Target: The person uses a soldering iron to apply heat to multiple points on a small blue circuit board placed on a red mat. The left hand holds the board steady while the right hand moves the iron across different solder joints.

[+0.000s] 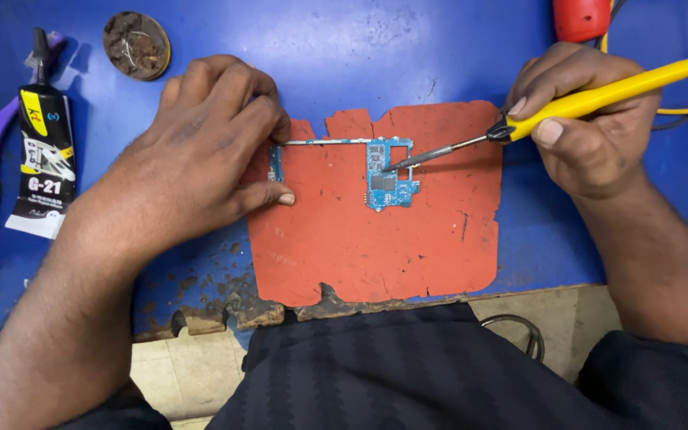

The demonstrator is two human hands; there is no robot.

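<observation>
Solder is being worked on the circuit board (388, 175), at mat (376, 255) centre, pinned at nine o'clock by the flat left hand (193, 151), best kept steady while the right hand (591, 127), clamped on the soldering iron (583, 99), is touching its tip down lightly.

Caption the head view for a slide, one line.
Left hand steadies a blue circuit board on an orange mat; right hand touches yellow soldering iron to it.
</observation>
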